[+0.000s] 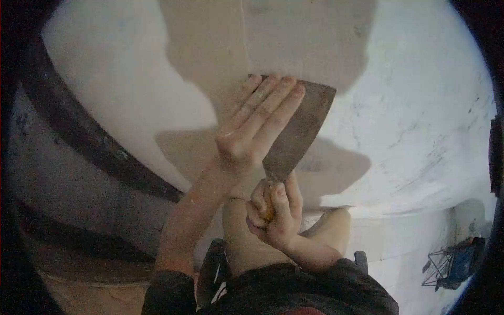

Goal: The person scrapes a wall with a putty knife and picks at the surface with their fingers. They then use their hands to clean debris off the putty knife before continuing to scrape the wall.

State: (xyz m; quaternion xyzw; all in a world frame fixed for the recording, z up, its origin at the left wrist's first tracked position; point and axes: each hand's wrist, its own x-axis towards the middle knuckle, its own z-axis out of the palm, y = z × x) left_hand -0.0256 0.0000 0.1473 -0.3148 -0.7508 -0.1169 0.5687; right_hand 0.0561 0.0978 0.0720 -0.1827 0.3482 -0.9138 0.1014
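A wide putty knife with a dull brown blade reaches up and to the right against a white wall. My right hand is wrapped round its handle, and a bit of yellow shows between the fingers. Flat across the left part of the blade lies my left hand, its fingers stretched out toward the blade's far edge. Whitish dust marks the left fingers. The fingers hide part of the blade, and most of the handle is covered by the right hand.
Shadows of head and arms fall on the wall around the blade. A dark curved band runs along the left. My bent legs are below the hands. At the lower right stands a blue and black object with a thin frame.
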